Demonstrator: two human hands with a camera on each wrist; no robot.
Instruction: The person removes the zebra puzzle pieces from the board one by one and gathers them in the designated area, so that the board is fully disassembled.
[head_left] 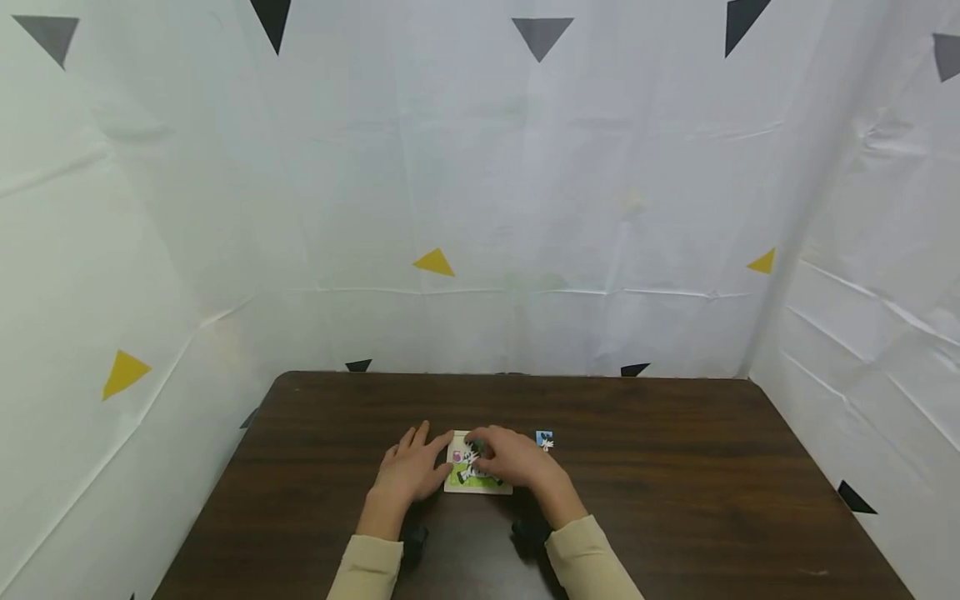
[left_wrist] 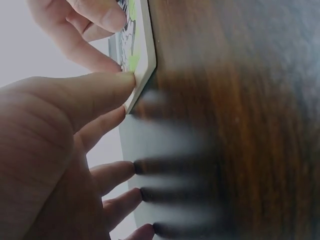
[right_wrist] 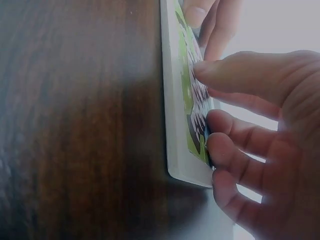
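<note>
A small jigsaw puzzle (head_left: pixel 480 487) in a pale tray-like board, with a zebra on green, lies on the table between the hands. My left hand (head_left: pixel 408 471) is at its left side, the thumb (left_wrist: pixel 112 90) touching the near corner and the other fingers spread out straight towards the tabletop. Over the picture is my right hand (head_left: pixel 513 457); its thumb (right_wrist: pixel 215 72) touches the zebra and its other fingers bend loosely over the far and right edges. No raised piece shows between them. A loose blue puzzle piece (head_left: pixel 544 439) lies just right of the board.
The dark wooden table (head_left: pixel 675 483) reaches out on both sides of the puzzle. White sheeting (head_left: pixel 480 183) with grey, black and yellow triangles stands behind it and at the sides. Dark wrist devices (head_left: pixel 528 533) sit under the forearms, close to the tabletop.
</note>
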